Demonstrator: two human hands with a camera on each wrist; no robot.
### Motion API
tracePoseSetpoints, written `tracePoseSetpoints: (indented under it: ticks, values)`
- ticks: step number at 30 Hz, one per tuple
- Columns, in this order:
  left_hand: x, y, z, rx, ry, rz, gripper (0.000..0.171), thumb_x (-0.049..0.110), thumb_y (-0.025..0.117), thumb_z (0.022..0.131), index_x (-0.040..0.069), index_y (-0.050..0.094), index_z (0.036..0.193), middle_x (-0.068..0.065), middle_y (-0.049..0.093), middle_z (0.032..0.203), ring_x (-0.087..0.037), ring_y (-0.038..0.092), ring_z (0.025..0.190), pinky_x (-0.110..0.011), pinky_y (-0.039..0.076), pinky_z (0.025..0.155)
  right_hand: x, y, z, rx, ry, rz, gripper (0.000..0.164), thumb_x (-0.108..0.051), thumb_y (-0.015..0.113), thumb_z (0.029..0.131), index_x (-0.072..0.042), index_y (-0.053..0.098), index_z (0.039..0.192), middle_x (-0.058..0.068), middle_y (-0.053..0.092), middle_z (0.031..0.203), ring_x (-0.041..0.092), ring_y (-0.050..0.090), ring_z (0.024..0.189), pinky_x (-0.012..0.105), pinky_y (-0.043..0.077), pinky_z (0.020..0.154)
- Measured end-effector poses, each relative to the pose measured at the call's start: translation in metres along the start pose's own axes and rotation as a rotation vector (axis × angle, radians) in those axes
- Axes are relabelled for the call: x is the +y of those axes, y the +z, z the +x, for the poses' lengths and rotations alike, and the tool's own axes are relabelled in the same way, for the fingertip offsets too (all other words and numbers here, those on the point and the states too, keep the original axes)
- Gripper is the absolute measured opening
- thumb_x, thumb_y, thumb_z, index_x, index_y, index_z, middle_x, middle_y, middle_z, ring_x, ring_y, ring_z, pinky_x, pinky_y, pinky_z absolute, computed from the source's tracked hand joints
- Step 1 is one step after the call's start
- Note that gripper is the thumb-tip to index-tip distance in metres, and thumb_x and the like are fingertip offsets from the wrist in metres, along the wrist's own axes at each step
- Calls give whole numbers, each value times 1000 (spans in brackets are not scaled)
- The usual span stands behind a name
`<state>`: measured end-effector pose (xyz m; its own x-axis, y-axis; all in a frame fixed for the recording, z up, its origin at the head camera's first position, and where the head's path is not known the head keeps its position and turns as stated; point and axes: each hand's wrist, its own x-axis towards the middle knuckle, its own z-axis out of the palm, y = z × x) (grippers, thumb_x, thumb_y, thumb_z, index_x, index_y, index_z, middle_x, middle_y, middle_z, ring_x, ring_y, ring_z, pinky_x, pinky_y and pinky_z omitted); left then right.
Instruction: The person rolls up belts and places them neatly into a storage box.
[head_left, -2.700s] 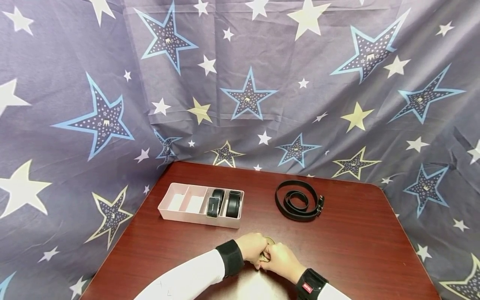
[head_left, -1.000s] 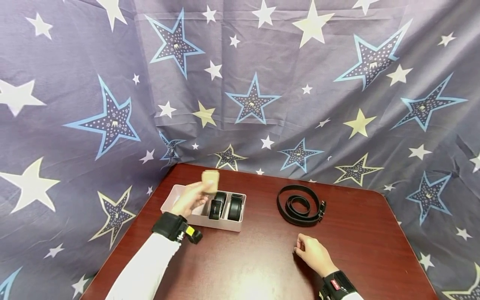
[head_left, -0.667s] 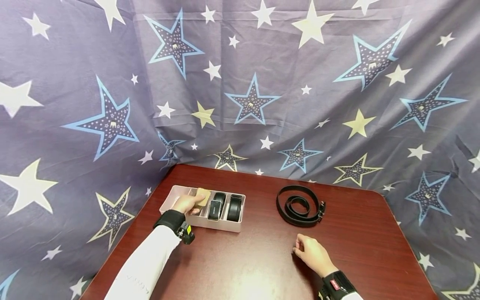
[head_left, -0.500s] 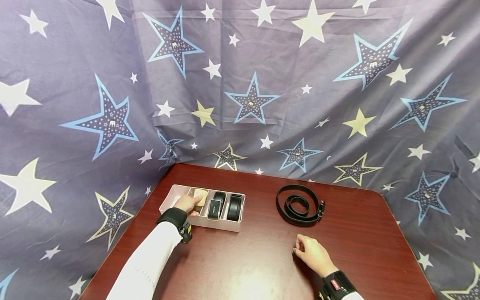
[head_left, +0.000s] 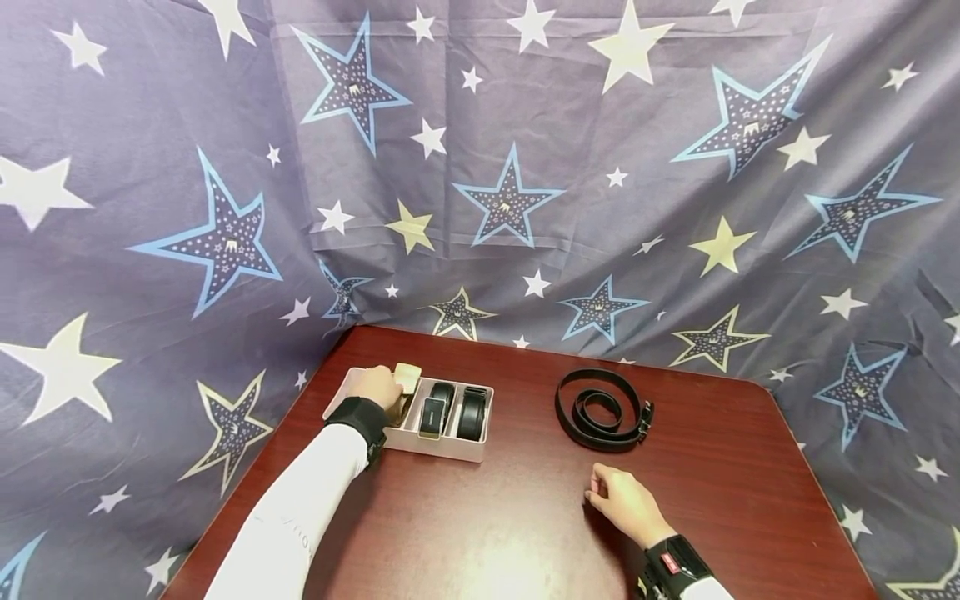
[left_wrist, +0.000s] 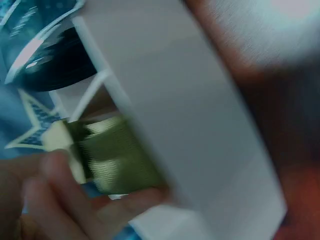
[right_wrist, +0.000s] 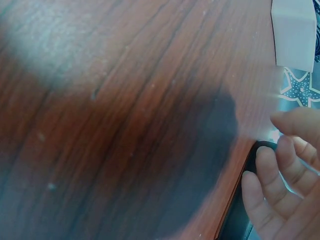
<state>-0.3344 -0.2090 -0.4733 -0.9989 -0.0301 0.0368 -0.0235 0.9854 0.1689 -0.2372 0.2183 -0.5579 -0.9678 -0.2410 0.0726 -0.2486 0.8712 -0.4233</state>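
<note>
My left hand (head_left: 375, 388) pinches a rolled olive-green webbing belt (left_wrist: 122, 155) with a pale gold buckle (head_left: 407, 377). The roll sits in a compartment of the pale pink divided box (head_left: 438, 447), left of the two black belts; my hand hides part of it. In the left wrist view the thumb is near the buckle and another finger touches the lower side of the webbing. Over the table's right half, my right hand (head_left: 628, 505) hangs with loosely curled fingers and holds nothing.
The box also holds a rolled black belt (head_left: 437, 408) with a dark plate buckle and another black belt (head_left: 472, 414) at its right end. A loosely coiled black belt (head_left: 604, 408) lies on the brown table (head_left: 525, 500). A star-patterned curtain (head_left: 510, 283) hangs behind.
Both hands were together on the belt near the front; the left then carried it to the box and lowered it in. Since then the left hand has turned over it. The right stays apart.
</note>
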Motion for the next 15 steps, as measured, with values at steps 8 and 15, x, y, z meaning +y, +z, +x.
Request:
tracePoseSetpoints:
  ticks: [8, 15]
  values:
    - [33, -42, -4, 81, -142, -89, 29, 24, 62, 82, -1, 71, 92, -28, 69, 98, -43, 68, 84, -57, 52, 62, -3, 0, 1, -6, -4, -4, 27, -17, 74, 79, -21, 48, 74, -12, 43, 62, 3, 40, 54, 22, 30, 50]
    - [83, -38, -45, 376, 155, -161, 15, 28, 64, 85, 14, 65, 81, -10, 70, 77, -32, 67, 67, -43, 47, 50, -14, -2, 1, 37, -34, -19, 29, -17, 76, 78, -22, 47, 73, -12, 41, 62, 3, 37, 53, 23, 29, 48]
